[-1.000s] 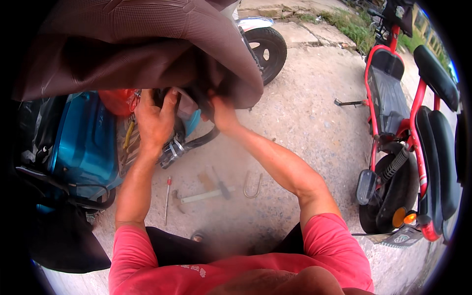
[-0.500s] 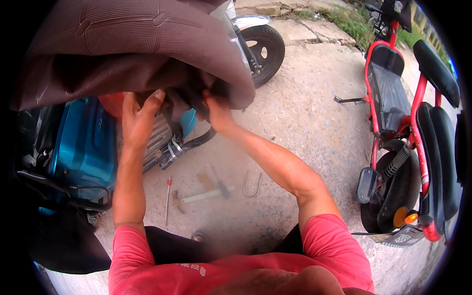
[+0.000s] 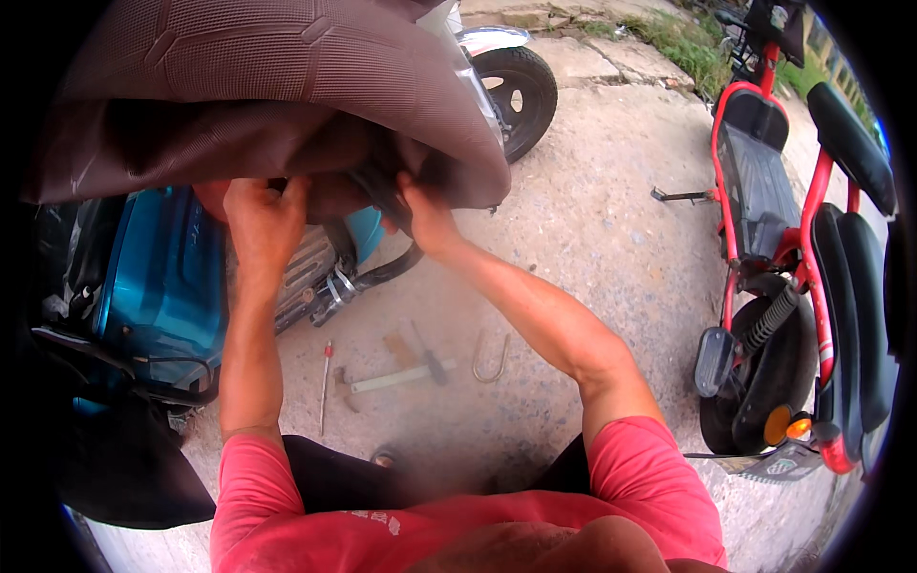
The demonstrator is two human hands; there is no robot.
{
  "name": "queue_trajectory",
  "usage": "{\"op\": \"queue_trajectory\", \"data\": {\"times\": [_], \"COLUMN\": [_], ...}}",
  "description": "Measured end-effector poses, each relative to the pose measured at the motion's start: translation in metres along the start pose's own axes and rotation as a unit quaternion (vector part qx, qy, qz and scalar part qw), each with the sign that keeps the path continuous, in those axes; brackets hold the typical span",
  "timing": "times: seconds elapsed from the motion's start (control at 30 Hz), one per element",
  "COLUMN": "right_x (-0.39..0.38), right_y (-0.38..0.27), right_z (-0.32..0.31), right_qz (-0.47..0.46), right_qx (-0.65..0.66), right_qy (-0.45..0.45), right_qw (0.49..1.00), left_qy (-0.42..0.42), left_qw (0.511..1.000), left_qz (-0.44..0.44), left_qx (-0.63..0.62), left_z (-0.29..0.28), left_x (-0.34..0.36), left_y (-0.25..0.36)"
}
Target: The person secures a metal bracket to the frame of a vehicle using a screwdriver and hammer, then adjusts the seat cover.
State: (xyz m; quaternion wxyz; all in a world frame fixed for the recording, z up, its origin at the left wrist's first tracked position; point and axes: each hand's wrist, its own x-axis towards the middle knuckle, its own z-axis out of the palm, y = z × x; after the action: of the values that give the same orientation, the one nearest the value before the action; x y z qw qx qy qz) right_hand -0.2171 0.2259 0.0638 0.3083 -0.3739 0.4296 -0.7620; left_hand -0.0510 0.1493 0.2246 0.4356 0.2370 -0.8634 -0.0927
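Observation:
A large brown textured leatherette cover (image 3: 277, 67) drapes over the front of a blue scooter (image 3: 162, 277). At its lower edge my left hand (image 3: 263, 220) is closed, its fingers and thumb pinching the underside material. My right hand (image 3: 430, 218) grips a dark fold of the same cover farther right, thumb up, with most of its fingers hidden behind the fabric. Between and below the hands show the scooter's ribbed footboard (image 3: 296, 267), a light blue part (image 3: 365, 232) and a black curved bar (image 3: 387, 272). A reddish patch of material lies beside my left hand.
On the concrete below lie a hammer (image 3: 392, 379), a red-handled screwdriver (image 3: 326, 382), another dark-headed tool (image 3: 435, 365) and a U-shaped metal piece (image 3: 491, 358). A red scooter (image 3: 759, 248) stands at right. Behind the cover is a wheel (image 3: 525, 100).
My left hand has shifted slightly left, and its thumb has folded down onto the cover's edge. The cover's right side has moved a little outward and down, with my right hand still on it.

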Motion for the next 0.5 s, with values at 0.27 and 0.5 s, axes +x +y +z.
{"op": "queue_trajectory", "data": {"times": [0.27,0.5], "right_x": [-0.002,0.008], "right_y": [-0.024,-0.066], "right_z": [-0.009,0.011], "right_qz": [-0.039,-0.091], "right_qx": [-0.021,-0.083], "right_qy": [-0.148,-0.163], "right_qw": [0.988,0.979], "left_qy": [0.097,0.026], "left_qw": [0.989,0.976], "left_qz": [0.116,-0.023], "left_qx": [-0.002,-0.216], "left_z": [0.028,0.018], "left_x": [0.014,0.0], "left_y": [0.015,0.004]}}
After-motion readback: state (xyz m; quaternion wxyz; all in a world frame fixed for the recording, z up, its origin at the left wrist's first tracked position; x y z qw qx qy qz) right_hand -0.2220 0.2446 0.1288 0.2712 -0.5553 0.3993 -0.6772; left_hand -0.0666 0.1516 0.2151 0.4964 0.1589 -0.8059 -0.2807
